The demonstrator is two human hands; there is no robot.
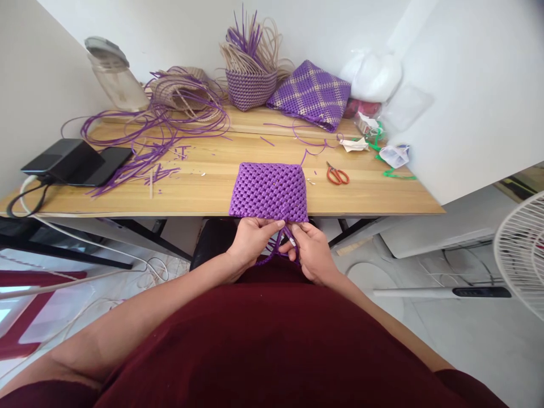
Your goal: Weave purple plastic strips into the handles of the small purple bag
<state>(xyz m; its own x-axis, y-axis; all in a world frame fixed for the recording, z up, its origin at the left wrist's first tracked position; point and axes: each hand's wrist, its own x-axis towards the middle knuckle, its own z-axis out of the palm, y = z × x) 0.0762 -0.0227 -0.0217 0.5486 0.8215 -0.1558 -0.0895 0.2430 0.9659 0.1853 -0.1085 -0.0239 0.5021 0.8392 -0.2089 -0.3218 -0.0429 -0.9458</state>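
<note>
A purple woven plastic-strip bag (270,190) lies at the table's front edge, its near side overhanging toward me. My left hand (253,241) is closed at that near edge, thumb and fingertips pinching the weave. Beside it, my right hand (312,249) is closed on purple plastic strips (278,242) by the bag's right near corner. A small whitish piece, too small to name, shows at the right fingers. Loose strip ends loop down between both hands. The bag's underside and some fingertips are hidden.
Orange-handled scissors (337,174) lie right of the bag. Strip coils (157,124), a half-woven basket (250,88), a checked purple bag (313,95) and a bottle (115,76) stand behind. A black box (62,158) sits left; a fan (522,249) stands right.
</note>
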